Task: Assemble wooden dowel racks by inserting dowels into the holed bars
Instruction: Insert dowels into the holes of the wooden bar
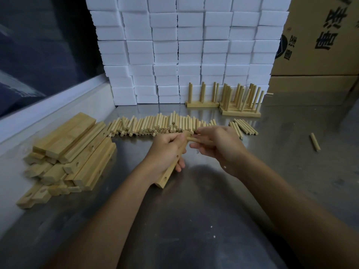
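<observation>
Gripping one bar (171,167) (two hands (167,150))

My table (194,220) is scuffed, faintly shiny metal; the holed bar (171,169) and dowels (155,124) are pale matt wood; far blocks (184,45) look like white foam.

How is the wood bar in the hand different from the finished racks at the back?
The held bar has empty holes showing; the finished racks have dowels standing upright in theirs. The left hand holds the bar tilted off the table; the racks sit flat on it. Both are the same pale wood.
</observation>
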